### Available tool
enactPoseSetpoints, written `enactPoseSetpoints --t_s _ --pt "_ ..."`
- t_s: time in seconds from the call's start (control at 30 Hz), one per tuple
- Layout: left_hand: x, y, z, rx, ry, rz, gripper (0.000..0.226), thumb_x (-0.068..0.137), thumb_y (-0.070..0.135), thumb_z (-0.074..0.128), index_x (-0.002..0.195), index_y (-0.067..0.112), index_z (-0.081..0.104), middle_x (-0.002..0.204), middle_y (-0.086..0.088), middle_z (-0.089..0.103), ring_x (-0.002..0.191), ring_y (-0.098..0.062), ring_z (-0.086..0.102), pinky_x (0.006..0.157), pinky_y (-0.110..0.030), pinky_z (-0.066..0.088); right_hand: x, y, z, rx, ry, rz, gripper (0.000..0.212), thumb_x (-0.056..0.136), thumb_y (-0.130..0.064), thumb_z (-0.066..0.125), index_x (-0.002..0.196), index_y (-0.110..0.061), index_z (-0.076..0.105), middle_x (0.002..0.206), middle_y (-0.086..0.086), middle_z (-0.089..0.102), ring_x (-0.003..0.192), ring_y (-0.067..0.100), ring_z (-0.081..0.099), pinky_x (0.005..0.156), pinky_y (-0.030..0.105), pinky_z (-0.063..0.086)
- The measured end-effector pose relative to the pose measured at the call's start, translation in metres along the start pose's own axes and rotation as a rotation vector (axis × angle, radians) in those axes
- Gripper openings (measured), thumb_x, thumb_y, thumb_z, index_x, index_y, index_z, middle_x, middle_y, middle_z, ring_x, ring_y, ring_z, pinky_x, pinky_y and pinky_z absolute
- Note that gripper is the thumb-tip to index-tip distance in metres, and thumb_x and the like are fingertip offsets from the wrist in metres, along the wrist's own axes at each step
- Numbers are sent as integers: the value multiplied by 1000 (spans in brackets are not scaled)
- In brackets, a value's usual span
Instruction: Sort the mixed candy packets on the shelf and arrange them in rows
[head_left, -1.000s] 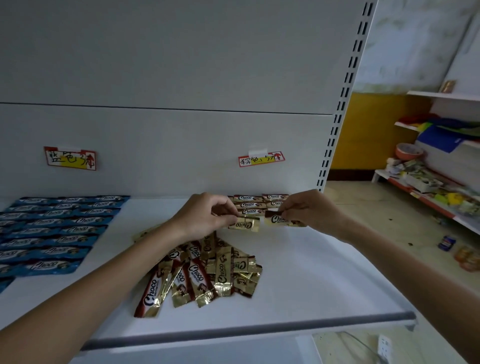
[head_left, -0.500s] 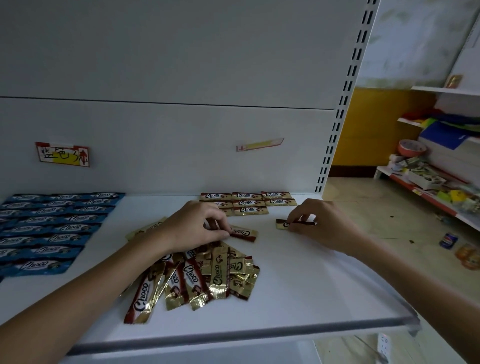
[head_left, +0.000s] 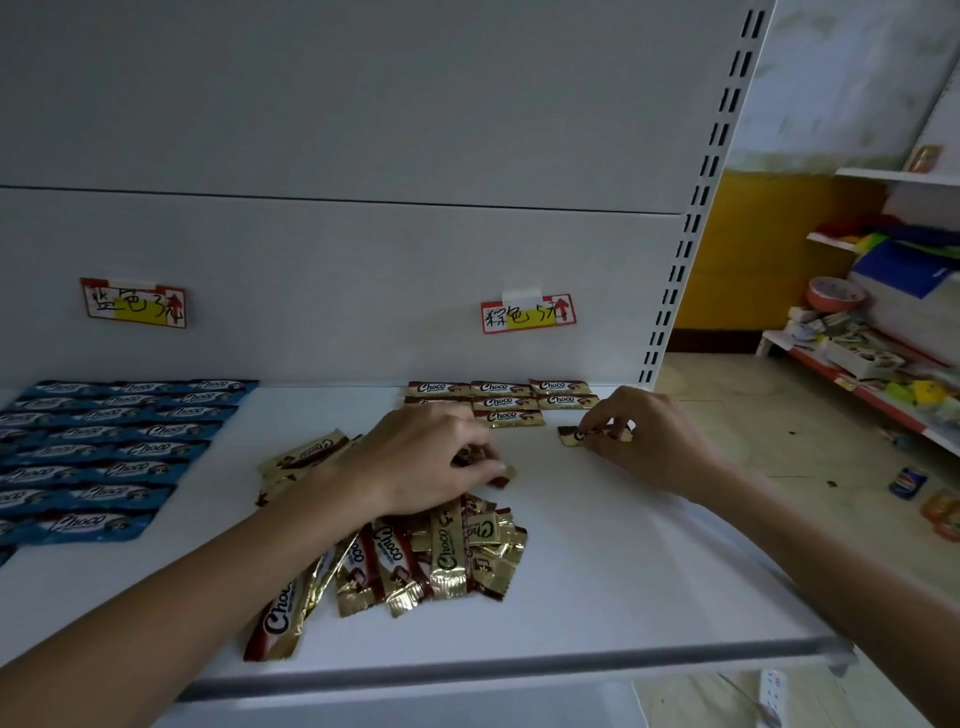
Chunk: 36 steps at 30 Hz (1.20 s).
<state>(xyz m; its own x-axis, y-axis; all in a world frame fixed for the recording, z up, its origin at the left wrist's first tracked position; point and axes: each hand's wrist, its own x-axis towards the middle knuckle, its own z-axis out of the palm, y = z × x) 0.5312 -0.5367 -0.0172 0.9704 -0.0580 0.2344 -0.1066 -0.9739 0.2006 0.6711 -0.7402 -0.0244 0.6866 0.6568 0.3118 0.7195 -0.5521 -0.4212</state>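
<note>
Covering the shelf's (head_left: 623, 571) left side, blue packets (head_left: 114, 447) lie sorted in rows. Near the middle, a brown-gold pile (head_left: 415, 561) waits unsorted. At the far edge, the brown rows (head_left: 501, 402) are barely begun. The left hand (head_left: 421, 462) pinches a brown packet (head_left: 501, 479) at the pile's far edge, and the right hand (head_left: 649, 441) pinches a second packet (head_left: 571, 435) beside those rows.

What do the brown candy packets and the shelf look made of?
The brown candy packets: likely metallised foil film, glossy; gold ends glint and crinkle. The shelf: probably painted sheet metal, smooth matte white, judging by its thin rolled front edge.
</note>
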Motion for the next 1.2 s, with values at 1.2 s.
enactPoseSetpoints --t_s 1.2 --pt "-13 -51 -11 -222 160 -106 10 84 21 66 92 26 70 95 10 61 90 0 55 79 -20 42 27 -1 17 -139 73 -13 12 85 -20 64 94 -21 71 100 3 63 88 22 60 75 37 51"
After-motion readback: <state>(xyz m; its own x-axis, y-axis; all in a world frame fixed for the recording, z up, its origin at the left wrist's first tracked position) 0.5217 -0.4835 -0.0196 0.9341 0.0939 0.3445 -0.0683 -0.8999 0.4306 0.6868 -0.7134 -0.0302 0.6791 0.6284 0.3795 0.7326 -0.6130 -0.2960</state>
